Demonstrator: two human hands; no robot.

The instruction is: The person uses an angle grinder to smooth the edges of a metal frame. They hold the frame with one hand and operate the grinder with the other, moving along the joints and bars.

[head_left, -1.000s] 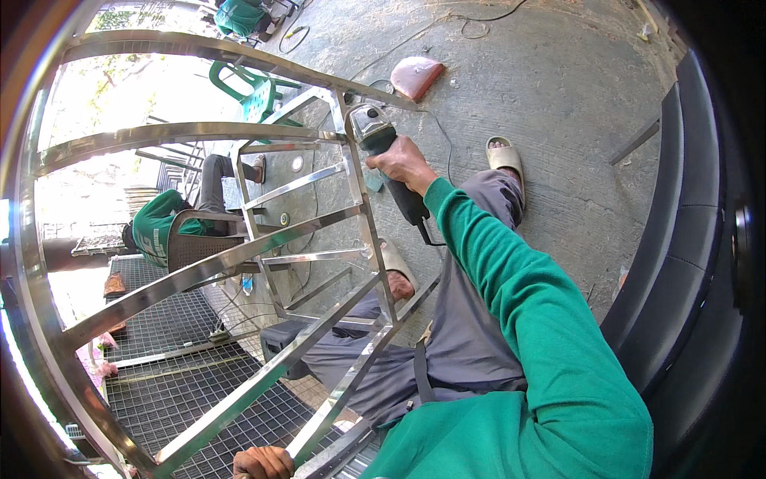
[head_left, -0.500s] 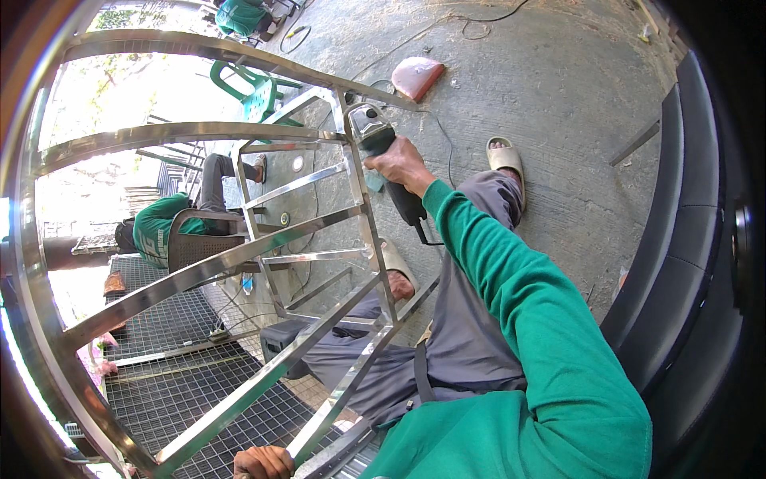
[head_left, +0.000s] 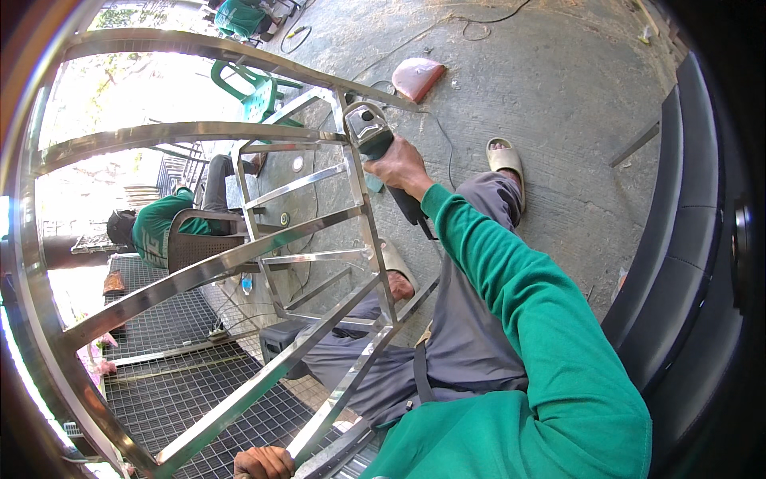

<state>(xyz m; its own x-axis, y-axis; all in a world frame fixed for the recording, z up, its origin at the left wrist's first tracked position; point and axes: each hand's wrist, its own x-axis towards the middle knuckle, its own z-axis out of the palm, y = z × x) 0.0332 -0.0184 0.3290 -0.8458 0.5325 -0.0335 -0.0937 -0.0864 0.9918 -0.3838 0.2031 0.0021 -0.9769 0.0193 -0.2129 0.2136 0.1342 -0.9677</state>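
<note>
1. One angle grinder (head_left: 369, 132) is in my right hand (head_left: 401, 166), fingers wrapped shut round its dark body; its grey head sits against the upper corner joint of the stainless steel frame (head_left: 239, 259), where an upright bar meets the sloping top rail.
2. My left hand (head_left: 263, 461) is at the bottom edge of the view, fingers curled on the lower end of a frame bar, steadying it.
3. To do this well, I judge I should keep the wheel at a shallow angle on the joint, press lightly, and keep the frame braced so the tool does not skip along the polished bar.
4. I would also keep the black cord (head_left: 443, 144) trailing behind my wrist, away from the wheel.
5. Every frame bar is flat-sided tube, bright and mirror-like, with parallel slanted rungs; it looks hard and slippery to hold.
6. My sleeve is soft green cloth, my trousers grey, and a pale slipper (head_left: 506, 160) is on my outstretched foot.
7. Beneath lies rough grey concrete floor (head_left: 558, 96), with a pink curved shell-like object (head_left: 417, 77) just past the frame.
8. At left another person in green (head_left: 159, 227) sits low beside dark wire mesh panels (head_left: 183, 391); a green plastic chair (head_left: 257, 92) stands further off.
</note>
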